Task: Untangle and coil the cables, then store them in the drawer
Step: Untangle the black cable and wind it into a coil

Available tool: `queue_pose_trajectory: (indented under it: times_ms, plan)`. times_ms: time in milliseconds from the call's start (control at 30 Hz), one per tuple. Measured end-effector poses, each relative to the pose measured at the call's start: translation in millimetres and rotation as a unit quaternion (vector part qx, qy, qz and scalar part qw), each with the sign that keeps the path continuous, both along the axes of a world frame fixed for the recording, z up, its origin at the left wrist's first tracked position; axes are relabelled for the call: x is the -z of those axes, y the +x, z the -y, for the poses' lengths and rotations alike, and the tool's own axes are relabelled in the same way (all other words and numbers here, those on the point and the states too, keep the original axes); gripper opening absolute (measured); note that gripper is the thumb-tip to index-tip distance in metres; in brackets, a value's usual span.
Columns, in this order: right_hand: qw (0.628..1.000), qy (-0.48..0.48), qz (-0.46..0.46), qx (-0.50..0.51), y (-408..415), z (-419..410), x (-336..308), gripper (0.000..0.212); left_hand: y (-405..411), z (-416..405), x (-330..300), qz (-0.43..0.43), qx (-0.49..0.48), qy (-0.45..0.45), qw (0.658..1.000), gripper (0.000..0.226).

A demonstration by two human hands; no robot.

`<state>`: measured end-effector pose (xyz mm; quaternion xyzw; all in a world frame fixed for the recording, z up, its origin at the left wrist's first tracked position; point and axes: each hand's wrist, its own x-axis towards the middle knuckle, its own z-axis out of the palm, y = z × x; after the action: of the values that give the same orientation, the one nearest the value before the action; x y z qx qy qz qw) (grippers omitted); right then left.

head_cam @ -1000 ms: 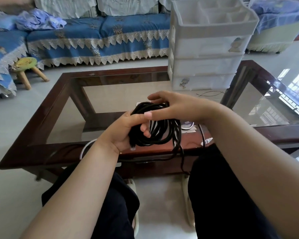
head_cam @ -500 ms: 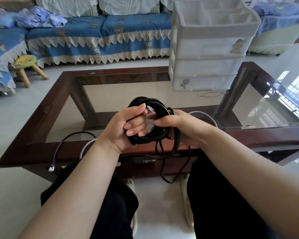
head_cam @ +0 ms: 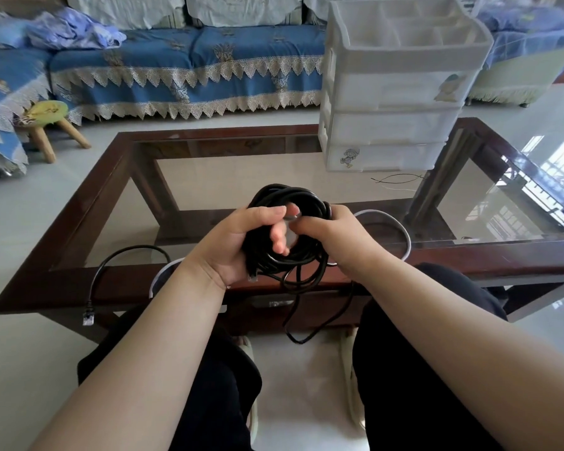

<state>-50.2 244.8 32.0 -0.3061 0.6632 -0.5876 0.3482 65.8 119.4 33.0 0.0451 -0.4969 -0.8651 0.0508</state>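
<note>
The drawer unit point(head_cam: 394, 92) stands on the far right of the counter point(head_cam: 79, 229), well beyond the coil and nearer my right arm, with all its drawers closed. Just short of the counter's near edge I hold the black cable coil point(head_cam: 293, 236) upright, its ring facing me. My left hand point(head_cam: 241, 242) grips the coil's left side, fingers curled through it. My right hand point(head_cam: 326, 232) pinches the strands on its right side. A loose tail point(head_cam: 310, 320) hangs below, towards my knees, so I judge winding comes before storing.
</note>
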Motion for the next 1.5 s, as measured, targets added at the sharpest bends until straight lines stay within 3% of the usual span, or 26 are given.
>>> queue_pose_trajectory:
  times_ms: [33, 167, 300, 433, 633, 767, 867, 933, 1033, 1167, 1233, 1300, 1367, 1433, 1500]
  plan:
    - [1.000, 0.007, -0.011, 0.002, 0.2, 1.3, -0.2, 0.029, -0.1, -1.0, -1.1, 0.008, -0.007, 0.011, 1.000, 0.006]
    - [0.999, 0.019, -0.034, 0.020, 1.3, 8.3, -2.9, 0.018, -4.1, -0.6, -2.4, 0.016, -0.005, -0.014, 1.000, 0.029]
    - [0.997, 0.037, -0.072, 0.008, -0.4, 10.0, 0.5, 0.024, -3.5, -1.2, -0.9, 0.029, -0.008, -0.082, 0.996, 0.053]
    - [0.993, 0.042, -0.105, -0.019, -4.2, 5.7, -3.1, 0.024, -2.9, 1.8, -1.4, 0.075, -0.109, -0.073, 0.989, 0.043]
    - [0.997, 0.010, -0.069, 0.032, -18.8, -11.4, -14.2, 0.030, 5.3, 18.5, -6.9, 0.107, -0.165, -0.068, 0.978, 0.044]
    - [0.984, -0.028, 0.007, 0.177, -41.0, -24.6, -10.6, 0.043, 12.1, 32.6, -5.4, 0.106, -0.226, -0.034, 0.968, 0.045]
    - [0.964, -0.116, 0.061, 0.231, -45.2, -33.3, -9.7, 0.047, 14.0, 38.6, -1.9, 0.109, -0.279, -0.038, 0.954, 0.047]
    - [0.956, -0.168, 0.098, 0.219, -40.5, -35.4, -10.3, 0.048, 12.8, 39.2, 0.0, 0.109, -0.308, -0.035, 0.944, 0.050]
    - [0.949, -0.169, 0.169, 0.205, -38.1, -38.2, -8.3, 0.045, 11.7, 37.6, 1.1, 0.108, -0.348, 0.000, 0.931, 0.048]
    - [0.941, -0.098, 0.315, 0.070, -44.3, -47.9, -8.3, 0.050, 11.6, 33.4, 0.9, 0.112, -0.380, 0.022, 0.918, 0.040]
    - [0.946, -0.046, 0.320, 0.036, -42.6, -52.1, -8.7, 0.045, 12.3, 31.9, -0.3, 0.103, -0.379, 0.050, 0.918, 0.037]
    - [0.954, -0.045, 0.288, 0.072, -41.6, -52.3, -5.5, 0.027, 10.8, 28.4, -0.8, 0.082, -0.365, 0.077, 0.924, 0.041]
    - [0.969, -0.038, 0.199, 0.141, -38.1, -49.8, 3.1, 0.031, 7.2, 22.5, 0.1, 0.065, -0.349, 0.084, 0.931, 0.048]
    - [0.975, 0.061, 0.008, 0.211, -25.2, -48.4, 11.7, 0.052, 3.2, 15.9, 1.2, 0.064, -0.337, 0.065, 0.937, 0.050]
    - [0.938, 0.139, -0.178, 0.263, -6.0, -47.7, 17.0, 0.053, 0.0, 10.9, 1.8, 0.064, -0.326, 0.034, 0.943, 0.049]
